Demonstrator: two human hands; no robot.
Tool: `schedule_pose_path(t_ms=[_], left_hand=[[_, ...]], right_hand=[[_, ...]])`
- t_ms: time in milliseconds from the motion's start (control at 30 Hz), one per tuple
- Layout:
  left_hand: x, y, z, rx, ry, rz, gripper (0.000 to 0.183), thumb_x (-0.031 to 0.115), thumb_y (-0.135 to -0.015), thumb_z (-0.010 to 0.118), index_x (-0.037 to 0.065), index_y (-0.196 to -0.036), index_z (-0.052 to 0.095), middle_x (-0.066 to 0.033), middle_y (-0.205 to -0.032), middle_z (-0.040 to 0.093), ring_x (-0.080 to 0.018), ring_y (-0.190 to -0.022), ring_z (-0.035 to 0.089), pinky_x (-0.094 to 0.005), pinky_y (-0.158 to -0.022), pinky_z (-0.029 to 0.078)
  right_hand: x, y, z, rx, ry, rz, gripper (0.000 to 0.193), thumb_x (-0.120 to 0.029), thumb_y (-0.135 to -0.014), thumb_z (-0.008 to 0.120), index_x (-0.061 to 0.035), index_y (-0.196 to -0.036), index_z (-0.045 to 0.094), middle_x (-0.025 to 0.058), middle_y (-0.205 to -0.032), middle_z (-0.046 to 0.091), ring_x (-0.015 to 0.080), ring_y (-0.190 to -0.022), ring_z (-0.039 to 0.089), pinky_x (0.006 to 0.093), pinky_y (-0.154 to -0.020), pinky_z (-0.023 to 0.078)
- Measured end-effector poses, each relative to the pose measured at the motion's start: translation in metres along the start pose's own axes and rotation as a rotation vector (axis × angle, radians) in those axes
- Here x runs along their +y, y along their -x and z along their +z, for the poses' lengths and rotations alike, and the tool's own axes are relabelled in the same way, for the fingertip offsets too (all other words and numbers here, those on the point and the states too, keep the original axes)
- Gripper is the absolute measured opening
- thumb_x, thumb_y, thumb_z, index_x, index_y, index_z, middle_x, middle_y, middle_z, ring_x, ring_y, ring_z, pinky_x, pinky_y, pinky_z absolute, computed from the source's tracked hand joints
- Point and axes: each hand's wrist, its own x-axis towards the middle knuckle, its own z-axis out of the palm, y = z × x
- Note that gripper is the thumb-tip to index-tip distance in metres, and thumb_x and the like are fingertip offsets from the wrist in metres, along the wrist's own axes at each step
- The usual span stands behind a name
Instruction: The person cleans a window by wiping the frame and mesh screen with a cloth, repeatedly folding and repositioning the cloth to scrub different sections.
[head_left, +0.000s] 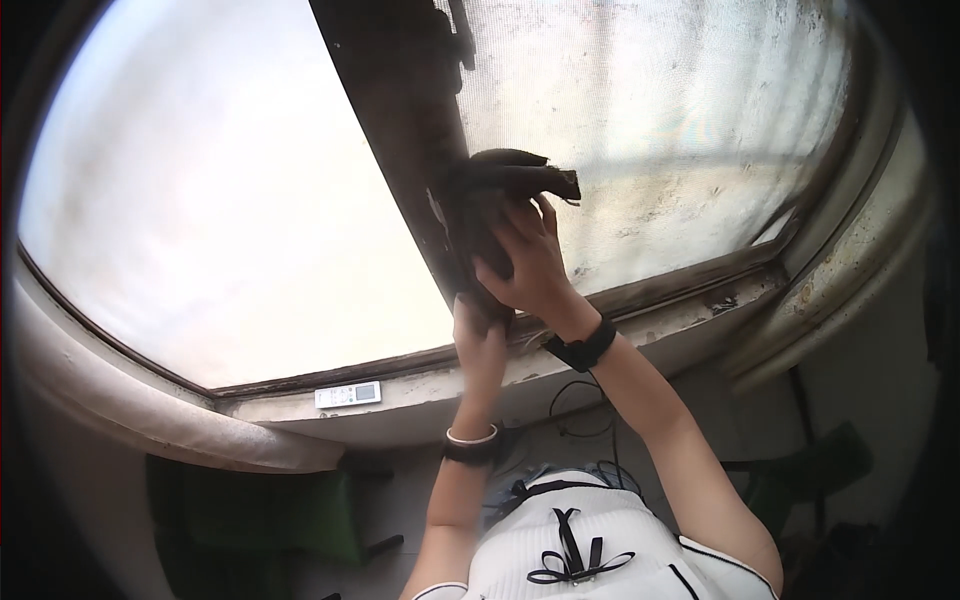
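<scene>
A dark, folded cloth (515,180) bunches up against the window's dark upright frame (395,95), its ragged end sticking out to the right over the screen. My right hand (535,262) grips it from the right side, with curved fingers and the thumb pressed on its dark surface. Lower down, my left hand (481,335) is closed around the lower dark part of the bundle, close to the foot of the frame. Its fingertips are blurred and partly lost against the dark. Backlight hides the cloth's folds and exact extent.
A white remote control (348,394) lies on the worn window sill (420,385), left of my hands. Bright panes fill both sides of the frame, with a mesh screen (660,130) at the right. Below stand green chairs (265,515), and a thin black cable (585,435) hangs down.
</scene>
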Motion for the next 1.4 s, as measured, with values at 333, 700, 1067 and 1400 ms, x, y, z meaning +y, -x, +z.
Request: schedule_pose_path(t_ms=[333,700,1067,1400], left_hand=[[-0.026,0.018,-0.016,-0.067,-0.134,-0.074,0.012,-0.006,-0.078,0.047,0.003,-0.085,0.043,0.0032,-0.069,0.039,-0.0027,-0.063,0.037,-0.0167,-0.053,0.029],[0.076,-0.037,-0.004,-0.036,-0.158,0.304,0.039,-0.012,-0.075,0.036,0.002,-0.111,0.031,-0.0075,-0.084,0.043,-0.0115,-0.065,0.050,-0.0233,-0.058,0.046],[-0.019,0.004,0.002,-0.092,-0.503,0.374,0.038,-0.005,-0.076,0.046,-0.004,-0.112,0.034,-0.0218,-0.096,0.047,-0.0356,-0.087,0.049,-0.0383,-0.079,0.040],[0.104,-0.039,0.016,-0.071,0.083,0.190,0.022,0.001,-0.083,0.036,-0.009,-0.097,0.050,-0.0197,-0.084,0.058,-0.0280,-0.077,0.059,-0.0332,-0.071,0.047]], right_hand=[[0.016,0.079,0.039,-0.161,-0.087,0.162,0.045,-0.002,-0.062,0.061,-0.0037,-0.106,0.057,0.0277,-0.105,0.049,0.0393,-0.074,0.058,0.0408,-0.061,0.050],[-0.013,-0.072,-0.010,0.166,0.064,-0.023,0.037,-0.006,-0.070,0.058,-0.0063,-0.107,0.054,0.0145,-0.100,0.052,0.0281,-0.064,0.057,0.0350,-0.052,0.049],[0.014,0.034,0.017,-0.288,0.088,0.110,0.022,-0.005,-0.069,0.054,-0.0026,-0.091,0.058,0.0205,-0.097,0.057,0.0316,-0.065,0.060,0.0350,-0.054,0.051],[-0.021,-0.114,-0.066,0.195,-0.008,-0.159,0.035,-0.001,-0.069,0.051,-0.0031,-0.104,0.056,0.0142,-0.102,0.056,0.0319,-0.077,0.059,0.0383,-0.063,0.049]])
